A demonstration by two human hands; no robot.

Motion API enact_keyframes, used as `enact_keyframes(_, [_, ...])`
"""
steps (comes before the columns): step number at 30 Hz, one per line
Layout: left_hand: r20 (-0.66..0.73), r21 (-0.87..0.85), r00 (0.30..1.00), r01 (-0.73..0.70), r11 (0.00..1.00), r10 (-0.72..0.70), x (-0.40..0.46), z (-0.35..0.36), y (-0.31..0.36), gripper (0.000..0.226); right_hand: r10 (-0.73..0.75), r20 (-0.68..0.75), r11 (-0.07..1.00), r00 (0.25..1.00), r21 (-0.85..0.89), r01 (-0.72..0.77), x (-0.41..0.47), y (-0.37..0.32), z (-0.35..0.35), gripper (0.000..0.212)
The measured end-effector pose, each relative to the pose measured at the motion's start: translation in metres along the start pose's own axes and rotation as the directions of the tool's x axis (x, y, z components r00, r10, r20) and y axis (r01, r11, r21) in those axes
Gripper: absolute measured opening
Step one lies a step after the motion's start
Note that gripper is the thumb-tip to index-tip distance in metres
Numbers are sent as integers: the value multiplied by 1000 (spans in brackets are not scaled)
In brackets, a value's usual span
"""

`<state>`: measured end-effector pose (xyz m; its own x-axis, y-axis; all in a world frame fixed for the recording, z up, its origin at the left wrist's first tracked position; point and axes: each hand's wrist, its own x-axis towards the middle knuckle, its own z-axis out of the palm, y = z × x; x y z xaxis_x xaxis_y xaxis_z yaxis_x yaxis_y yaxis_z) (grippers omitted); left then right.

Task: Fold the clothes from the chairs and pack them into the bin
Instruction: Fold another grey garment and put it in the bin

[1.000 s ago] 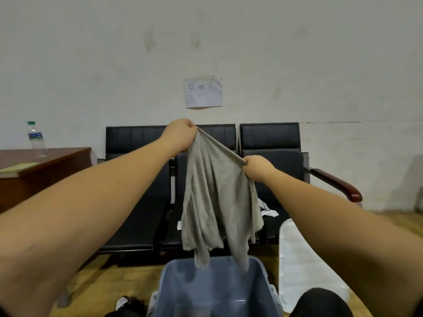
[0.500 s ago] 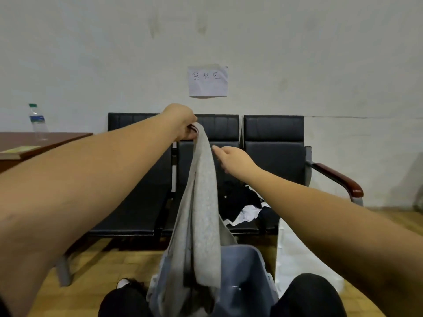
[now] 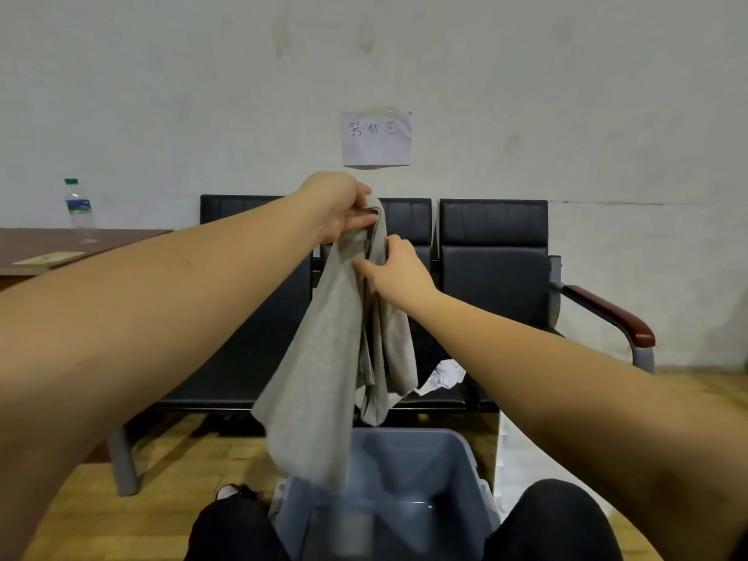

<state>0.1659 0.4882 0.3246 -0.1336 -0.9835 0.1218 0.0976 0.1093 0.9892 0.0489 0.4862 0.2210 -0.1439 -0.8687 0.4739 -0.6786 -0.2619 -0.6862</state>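
A grey garment (image 3: 324, 358) hangs in the air in front of me, bunched lengthwise. My left hand (image 3: 340, 212) grips its top end up high. My right hand (image 3: 392, 269) is just below, fingers closing on a fold of the same garment. The garment's lower end dangles over the blue-grey bin (image 3: 404, 471), which stands on the floor between my knees. Behind it is a row of black chairs (image 3: 494, 261), with dark and white clothes (image 3: 443, 376) lying on the middle seat.
A brown desk (image 3: 60, 249) at the left carries a water bottle (image 3: 80, 210) and a yellow pad. The chair row ends in a red-brown armrest (image 3: 611, 313) at the right. A white panel (image 3: 514, 439) leans beside the bin. The floor is wood.
My right hand let go of the garment's corner, reached back in and took a fold below my left hand. The garment went from spread wide to hanging bunched.
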Motion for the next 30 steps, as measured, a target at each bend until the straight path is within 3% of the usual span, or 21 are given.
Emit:
enact_keyframes(3, [-6,47,994,-108,993,109,-2,7,-6,47,30,-12,999,999,28,-29,9,-4,-8,24])
enact_keyframes(6, [23,240,975,-221,945,223,6,7,-16,51,112,-31,988,993,110,-108,15,-8,-21,31])
enact_keyframes(10, [-5,425,934,-322,846,358,9,4,-22,34,69,-74,997,995,22,-67,16,-3,-30,30])
enact_keyframes(13, [11,486,942,-299,821,336,6,7,-22,23,58,-39,998,998,-30,-59,14,-2,-27,32])
enact_keyframes(18, [92,819,911,-299,490,402,1,3,-28,18,68,49,997,996,-29,-67,9,-7,-16,35])
enact_keyframes(21, [119,874,917,-278,398,380,0,-2,-32,13,94,80,995,992,-50,-90,8,-4,-16,28])
enact_keyframes(23, [116,845,941,-261,467,317,2,-4,-35,18,168,171,985,971,-70,-158,8,2,-18,22])
enact_keyframes(26, [32,576,982,-170,800,185,5,-9,-41,28,305,304,952,903,-133,-276,2,19,-18,10])
enact_keyframes(30, [-31,273,998,-39,961,49,-2,-17,-53,12,418,420,906,806,-263,-333,-12,39,-18,24])
